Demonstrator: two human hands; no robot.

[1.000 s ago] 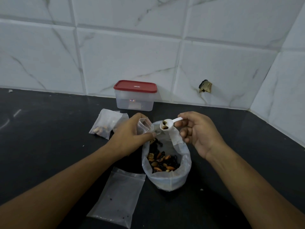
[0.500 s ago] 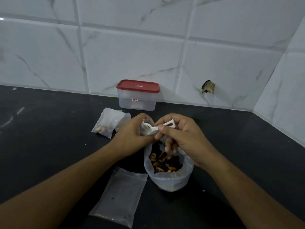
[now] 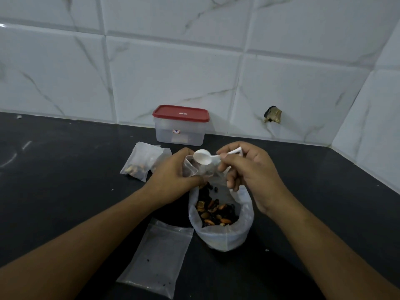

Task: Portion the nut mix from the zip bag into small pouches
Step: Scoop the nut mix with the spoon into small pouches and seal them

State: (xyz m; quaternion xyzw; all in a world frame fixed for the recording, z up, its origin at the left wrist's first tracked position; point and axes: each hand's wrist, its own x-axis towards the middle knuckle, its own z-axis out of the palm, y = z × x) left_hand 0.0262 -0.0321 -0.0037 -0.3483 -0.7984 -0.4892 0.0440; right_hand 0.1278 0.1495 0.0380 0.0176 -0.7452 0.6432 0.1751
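Note:
The open zip bag [image 3: 225, 237] stands on the dark counter with its top rolled down, and nut mix [image 3: 216, 213] shows inside. Just above its far rim my left hand [image 3: 173, 178] pinches a small clear pouch [image 3: 190, 166] with its mouth open. My right hand [image 3: 249, 172] holds a white plastic spoon [image 3: 203, 157] by the handle. The spoon's bowl is over the pouch mouth, turned so its empty inside shows. Whatever is inside the held pouch is hidden.
Two small pouches [image 3: 142, 161] holding some nuts lie to the left behind my left hand. A flat clear pouch [image 3: 160, 258] lies near the front. A clear box with a red lid [image 3: 180, 126] stands against the tiled wall.
The spoon carried nuts from above the zip bag to the pouch in my left hand, was tipped at its mouth, and now its bowl shows empty.

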